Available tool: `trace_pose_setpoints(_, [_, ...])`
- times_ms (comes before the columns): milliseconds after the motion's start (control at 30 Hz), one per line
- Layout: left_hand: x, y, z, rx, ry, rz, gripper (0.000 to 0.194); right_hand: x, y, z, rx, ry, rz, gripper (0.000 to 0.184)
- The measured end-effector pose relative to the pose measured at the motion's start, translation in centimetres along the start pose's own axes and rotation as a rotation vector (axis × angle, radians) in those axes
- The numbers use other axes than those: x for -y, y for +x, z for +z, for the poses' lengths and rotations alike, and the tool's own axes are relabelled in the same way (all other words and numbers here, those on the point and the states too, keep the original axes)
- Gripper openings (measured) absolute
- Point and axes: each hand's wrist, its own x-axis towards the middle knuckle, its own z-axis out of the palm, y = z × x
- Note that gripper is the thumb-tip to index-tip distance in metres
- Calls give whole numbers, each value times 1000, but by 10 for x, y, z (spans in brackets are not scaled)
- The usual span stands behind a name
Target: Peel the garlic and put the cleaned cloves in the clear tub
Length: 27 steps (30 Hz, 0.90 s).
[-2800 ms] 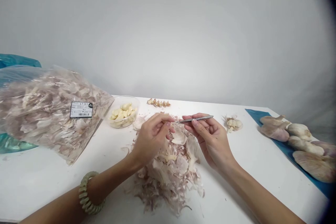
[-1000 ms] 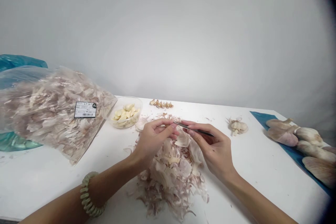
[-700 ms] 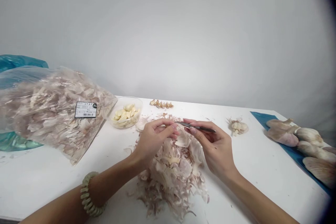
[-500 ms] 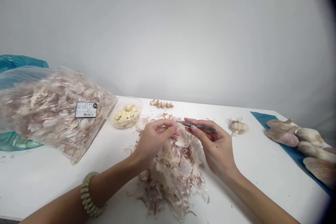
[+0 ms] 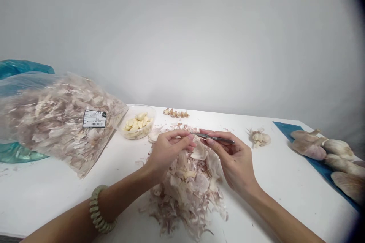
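Note:
Over the pile of garlic skins (image 5: pixel 194 186), my two hands meet almost tip to tip. My right hand (image 5: pixel 236 159) grips a slim, dark metal knife (image 5: pixel 218 138) between thumb and fingers, its thin tip aimed left. That tip reaches the fingertips of my left hand (image 5: pixel 168 152). Thumb and fingers of the left hand are pinched together, and whatever is between them is hidden. Behind them to the left, a clear round bowl (image 5: pixel 153 115) contains several peeled garlic cloves (image 5: pixel 138 123). A short row of unpeeled cloves (image 5: pixel 176 113) lies at the table's back edge.
To the left, a clear bag of garlic skins (image 5: pixel 65 114) with a price label rests on blue-green plastic (image 5: pixel 23 67). At right lie a partly broken garlic bulb (image 5: pixel 260 138) and several whole bulbs (image 5: pixel 308 146) on a blue sheet (image 5: pixel 288 127). A wall stands behind the white table (image 5: pixel 119 182).
The knife in my right hand has turned slightly, its surface now catching more light. Both hands keep nearly the same place, and the view has shifted a touch.

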Motion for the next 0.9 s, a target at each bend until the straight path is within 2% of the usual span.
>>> trace_pose_setpoints(567, [-5, 1, 2, 22, -171, -82, 17, 0, 2, 1, 16, -10, -30, 12])
trace_pose_setpoints(900, [-6, 1, 3, 24, -144, -64, 19, 0, 1, 0, -15, 27, 10, 11])
